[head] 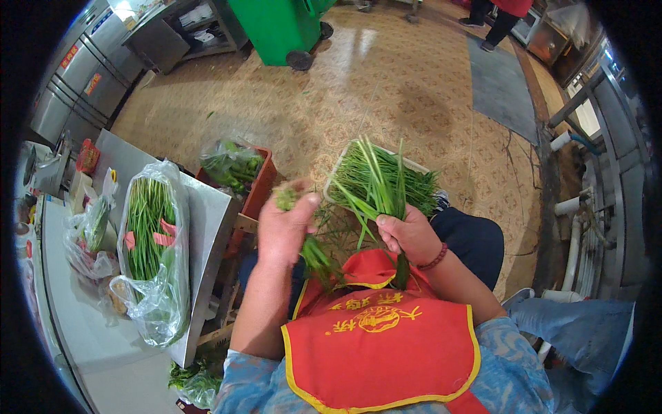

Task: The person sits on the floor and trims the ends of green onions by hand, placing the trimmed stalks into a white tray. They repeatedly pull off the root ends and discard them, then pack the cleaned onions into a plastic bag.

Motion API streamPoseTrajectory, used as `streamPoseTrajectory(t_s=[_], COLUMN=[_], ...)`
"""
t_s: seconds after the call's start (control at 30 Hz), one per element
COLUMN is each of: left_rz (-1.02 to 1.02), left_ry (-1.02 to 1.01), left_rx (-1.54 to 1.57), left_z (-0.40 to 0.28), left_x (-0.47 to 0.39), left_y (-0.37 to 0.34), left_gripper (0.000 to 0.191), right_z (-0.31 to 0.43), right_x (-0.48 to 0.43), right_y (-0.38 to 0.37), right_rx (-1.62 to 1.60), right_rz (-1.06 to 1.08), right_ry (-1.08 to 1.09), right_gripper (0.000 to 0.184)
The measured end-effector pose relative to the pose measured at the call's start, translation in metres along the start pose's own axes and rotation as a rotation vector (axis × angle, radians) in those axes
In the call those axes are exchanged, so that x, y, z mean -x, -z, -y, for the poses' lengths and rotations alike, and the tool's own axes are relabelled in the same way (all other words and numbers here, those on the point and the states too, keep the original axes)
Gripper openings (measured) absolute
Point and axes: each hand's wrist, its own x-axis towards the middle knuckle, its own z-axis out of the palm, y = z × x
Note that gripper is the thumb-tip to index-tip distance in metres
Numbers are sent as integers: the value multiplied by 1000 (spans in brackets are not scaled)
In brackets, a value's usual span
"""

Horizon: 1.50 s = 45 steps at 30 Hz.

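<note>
My right hand [408, 233] is closed around a bunch of long green leafy stalks [382, 191], whose pale ends fan upward while the leaves hang down over the red apron [380, 357]. To its left, my left hand [284, 222], blurred, grips a smaller bunch of greens [316, 256]; pale green bits show between its fingers. Beyond both hands a white-rimmed basket [328, 185] on the floor side is piled with thin green stalks [408, 181]. On the metal table at left, more green stalks [150, 227] lie in a clear plastic bag, with pink bands around them.
A metal table [207, 227] stands at left, beside a red crate [266, 181] of bagged green vegetables. A green wheeled bin [279, 31] is ahead. A person in dark trousers [501, 26] stands far right; another's denim-clad leg [579, 321] is close at right, near pipes [571, 248].
</note>
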Motion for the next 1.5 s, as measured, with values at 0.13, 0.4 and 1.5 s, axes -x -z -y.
streamPoseTrajectory(t_s=[0.13, 0.4, 1.5], left_rz=[118, -147, 313], left_ry=[85, 6, 204], left_rx=[151, 369, 124], left_z=[7, -13, 10], left_x=[-1, -33, -8], left_y=[-20, 44, -23], left_gripper=[15, 24, 11], right_z=[-3, -5, -7], right_x=[2, 6, 4], right_y=[-10, 15, -7], right_rx=[7, 33, 17], right_rz=[74, -18, 160], right_ry=[-22, -24, -62], right_gripper=[6, 13, 19])
